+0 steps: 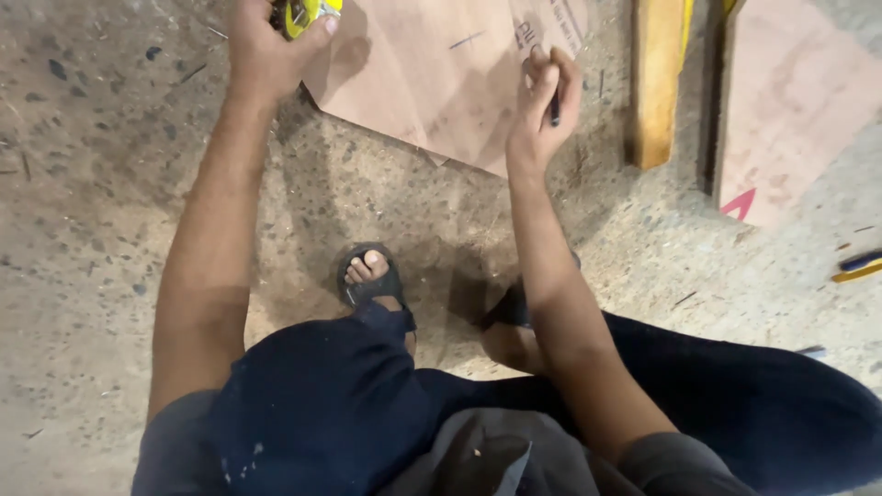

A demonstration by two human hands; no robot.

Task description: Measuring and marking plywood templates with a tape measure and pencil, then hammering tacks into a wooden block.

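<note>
I am crouched over a concrete floor. My left hand is closed around a yellow and black tape measure at the top edge of the view, resting at the left corner of a brown plywood sheet. My right hand grips a dark pencil or marker, its tip down on the right part of the same sheet. A short dark line is drawn on the sheet between my hands.
A yellowish timber batten lies upright to the right, beside a second pinkish board with a red mark. A blue and yellow tool lies at the right edge. My sandalled foot stands below the sheet.
</note>
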